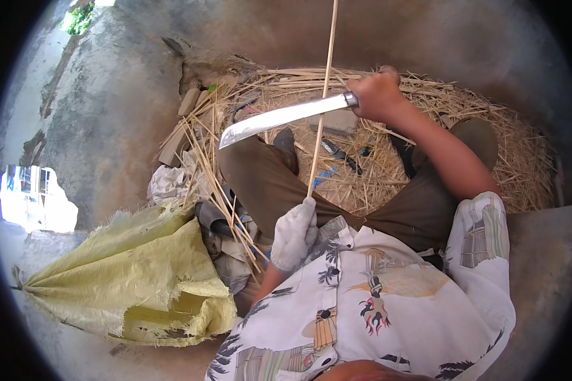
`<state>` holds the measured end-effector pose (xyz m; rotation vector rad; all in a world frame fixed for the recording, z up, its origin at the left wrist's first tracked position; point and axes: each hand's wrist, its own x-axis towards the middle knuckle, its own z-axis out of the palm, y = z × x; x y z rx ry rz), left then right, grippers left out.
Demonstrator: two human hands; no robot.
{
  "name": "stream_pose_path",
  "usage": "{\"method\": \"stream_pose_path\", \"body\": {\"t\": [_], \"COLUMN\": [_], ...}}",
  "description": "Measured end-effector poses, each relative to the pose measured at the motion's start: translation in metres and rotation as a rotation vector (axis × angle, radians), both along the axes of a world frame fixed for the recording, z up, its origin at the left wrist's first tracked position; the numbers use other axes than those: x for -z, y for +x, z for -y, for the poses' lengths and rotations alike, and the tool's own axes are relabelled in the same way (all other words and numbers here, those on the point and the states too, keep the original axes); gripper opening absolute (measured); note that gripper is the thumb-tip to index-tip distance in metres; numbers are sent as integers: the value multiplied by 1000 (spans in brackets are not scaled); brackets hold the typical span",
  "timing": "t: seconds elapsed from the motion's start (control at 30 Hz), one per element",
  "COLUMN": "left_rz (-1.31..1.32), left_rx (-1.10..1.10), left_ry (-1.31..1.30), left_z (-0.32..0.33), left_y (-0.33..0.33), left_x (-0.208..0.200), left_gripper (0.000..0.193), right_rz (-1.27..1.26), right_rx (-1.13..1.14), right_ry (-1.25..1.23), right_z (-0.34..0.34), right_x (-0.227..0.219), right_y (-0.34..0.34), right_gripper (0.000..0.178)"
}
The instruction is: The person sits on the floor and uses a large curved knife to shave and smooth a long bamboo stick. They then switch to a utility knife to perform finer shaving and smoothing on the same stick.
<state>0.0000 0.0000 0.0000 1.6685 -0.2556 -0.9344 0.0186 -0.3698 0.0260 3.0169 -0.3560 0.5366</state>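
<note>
My left hand [293, 236], in a white knitted glove, is closed around the lower end of a long thin cane strip [330, 62] close to my body. The strip rises away from me past the upper edge of the view. Bare and raised, my right hand [377, 94] grips the handle of a machete [279, 119]. Its broad, slightly curved blade points left and crosses the strip partway up. Whether the edge touches the strip, I cannot tell. The handle is mostly hidden in my fist.
Cut strips and shavings [508, 152] cover the floor around my legs. A flat stone block [334, 120] and a dark-handled tool [340, 154] lie between my knees. To the left are a yellow woven sack [127, 273] and loose strips [219, 181]. A wall [451, 44] stands close ahead.
</note>
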Motion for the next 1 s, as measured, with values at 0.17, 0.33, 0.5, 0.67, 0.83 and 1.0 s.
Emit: {"method": "stream_pose_path", "body": {"t": [0.17,0.33,0.5,0.67,0.83,1.0], "left_rz": [439,-67,9,142,-65,896], "left_rx": [63,-105,-77,13,-92,408], "left_ry": [-42,-11,-17,22,19,75], "left_z": [19,8,5,11,8,-16], "left_y": [-11,-9,-6,-6,-10,-10], "left_x": [-6,-25,-20,-15,-25,-14], "left_gripper": [46,48,50,49,47,30], "right_rz": [62,128,148,204,101,199], "right_rx": [152,20,43,262,121,350], "right_ry": [54,68,29,120,27,224], "right_z": [17,-18,1,52,1,63], "right_x": [-12,-10,-12,-9,-16,-16], "right_y": [-3,-5,3,10,-2,9], "right_gripper": [25,24,23,20,21,23]}}
